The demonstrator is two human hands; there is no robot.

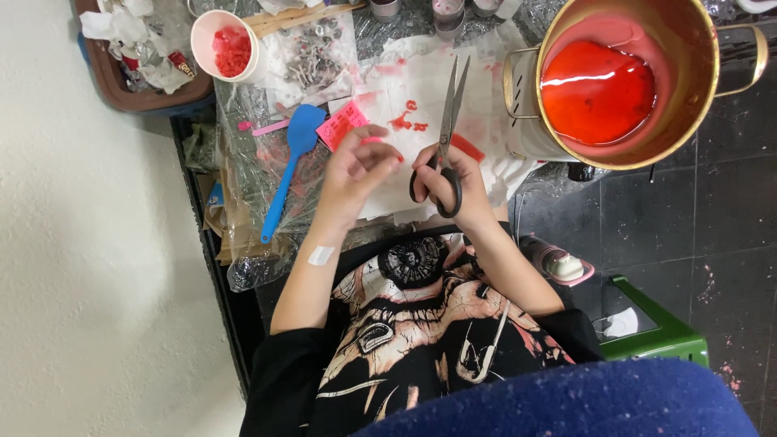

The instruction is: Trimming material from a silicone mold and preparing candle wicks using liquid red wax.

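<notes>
The right hand (pixel 453 174) grips black-handled scissors (pixel 445 137), blades parted and pointing away over the stained paper (pixel 421 89), while the left hand (pixel 356 166) pinches a small red piece (pixel 374 141) just beside them — steadied, seemingly, for trimming.

Bright, even overhead light, soft and nearly shadowless around both hands. Sharp white glare streak across the red liquid (pixel 596 91) in the brass pot (pixel 696 121), up and right of the right hand (pixel 450 174). Pale wall (pixel 89 267) left of the left hand (pixel 354 166) slightly washed out. Blurred blue fabric (pixel 566 400) at the bottom edge, below both hands.
</notes>
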